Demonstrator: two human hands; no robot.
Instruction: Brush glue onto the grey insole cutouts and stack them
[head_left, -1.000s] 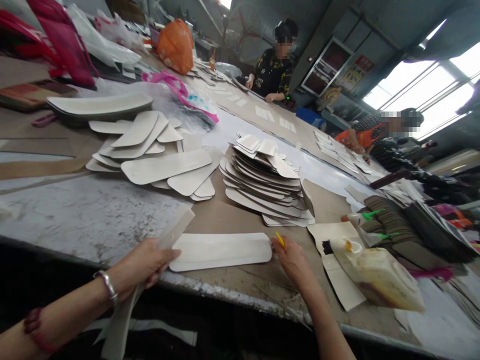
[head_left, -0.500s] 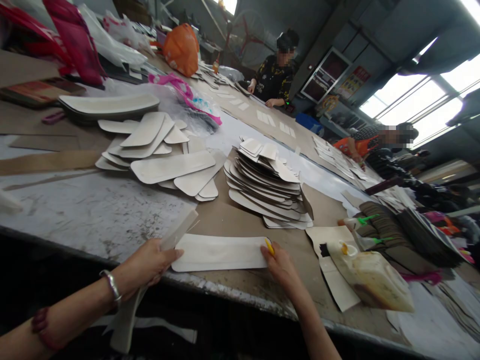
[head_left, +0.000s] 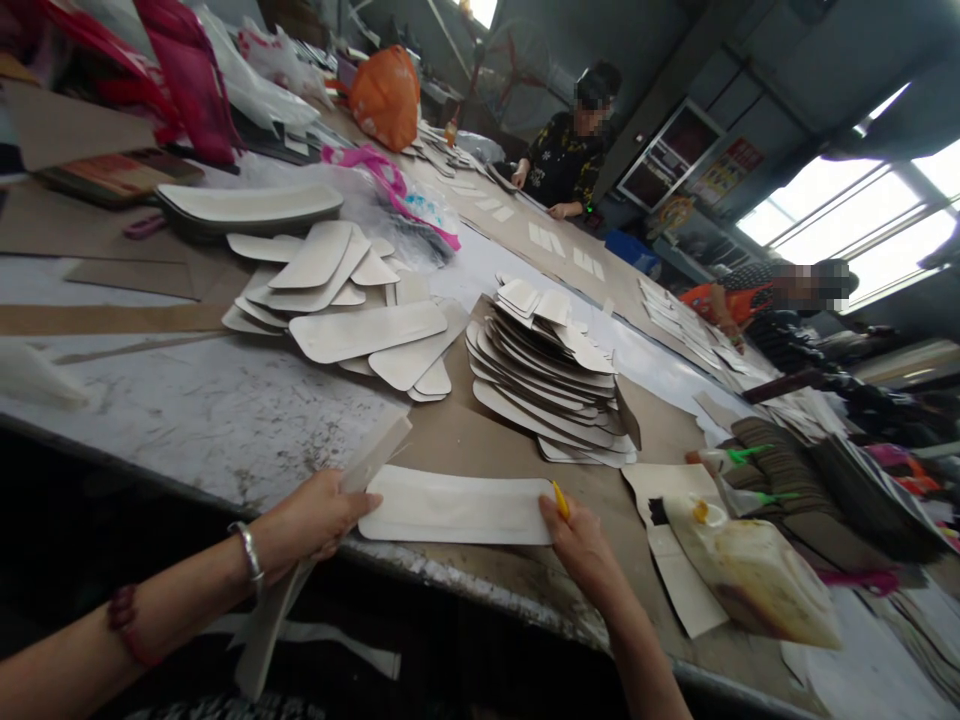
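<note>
Left hand [head_left: 315, 520]: fingers closed round a long pale strip [head_left: 375, 455], thumb by the flat white piece [head_left: 461, 505].
Right hand [head_left: 581, 545]: clamped on a small yellow tool [head_left: 559, 500], tip upward.
Flat white piece: lay flat between both hands, just in front of the tall stack [head_left: 551, 385].
Strip: tilted, front-left of the stack, lower end hanging below the table [head_left: 187, 410] edge.
Plastic jug [head_left: 750, 580]: on its side, front-right of the stack.
Loose pile [head_left: 352, 300]: left of the stack.
</note>
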